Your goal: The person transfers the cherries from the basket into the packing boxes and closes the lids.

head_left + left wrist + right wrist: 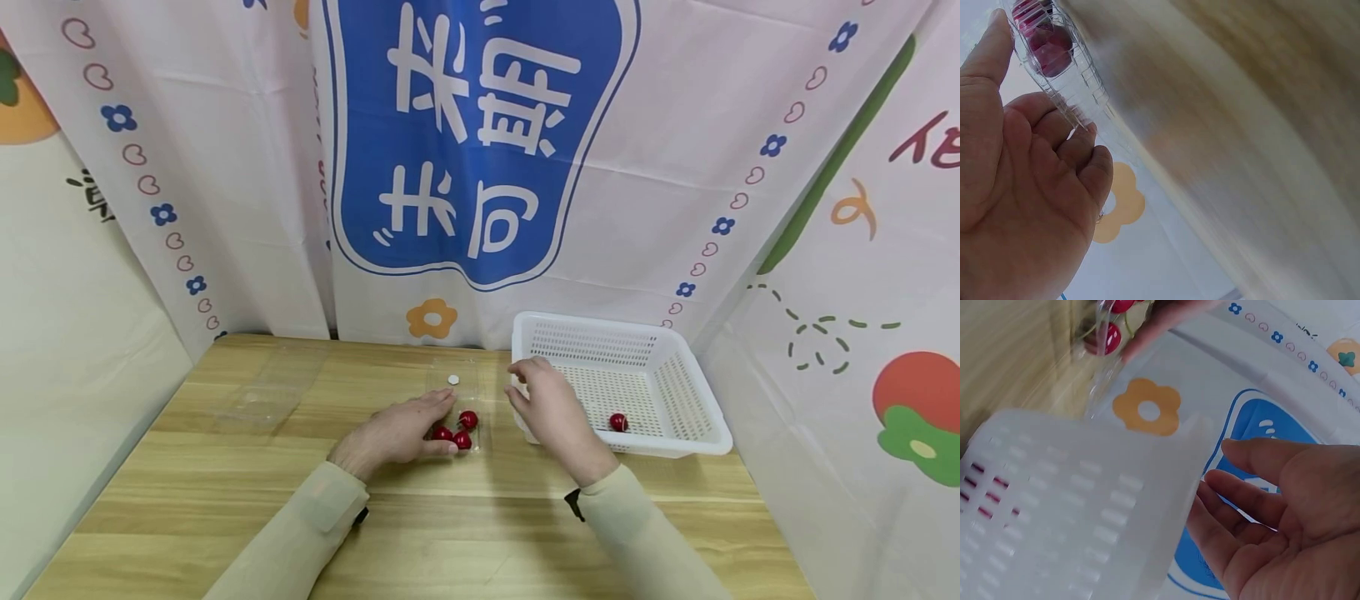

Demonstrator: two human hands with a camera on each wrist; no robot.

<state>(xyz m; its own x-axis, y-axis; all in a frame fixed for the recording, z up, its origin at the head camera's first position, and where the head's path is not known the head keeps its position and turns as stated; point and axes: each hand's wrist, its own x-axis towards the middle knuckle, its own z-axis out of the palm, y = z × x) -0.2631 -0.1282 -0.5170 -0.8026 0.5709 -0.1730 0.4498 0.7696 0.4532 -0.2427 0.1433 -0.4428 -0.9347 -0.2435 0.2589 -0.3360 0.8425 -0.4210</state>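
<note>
A clear plastic box (472,446) with its lid folded back holds three red cherries (468,419); green stems show in the right wrist view. My left hand (405,429) holds the box at its left side, thumb along the near edge and fingers toward the hinge. In the left wrist view the fingertips (1091,128) are right at the clear wall. My right hand (551,412), with nothing in it, hovers at the left rim of a white slotted basket (708,408), fingers apart and loosely bent. One cherry (618,422) lies inside the basket near its front wall.
Another clear plastic container (258,404) lies at the left rear of the wooden table (420,525). A small white round piece (453,380) shows on the lid. Behind the table hangs a printed curtain (247,167).
</note>
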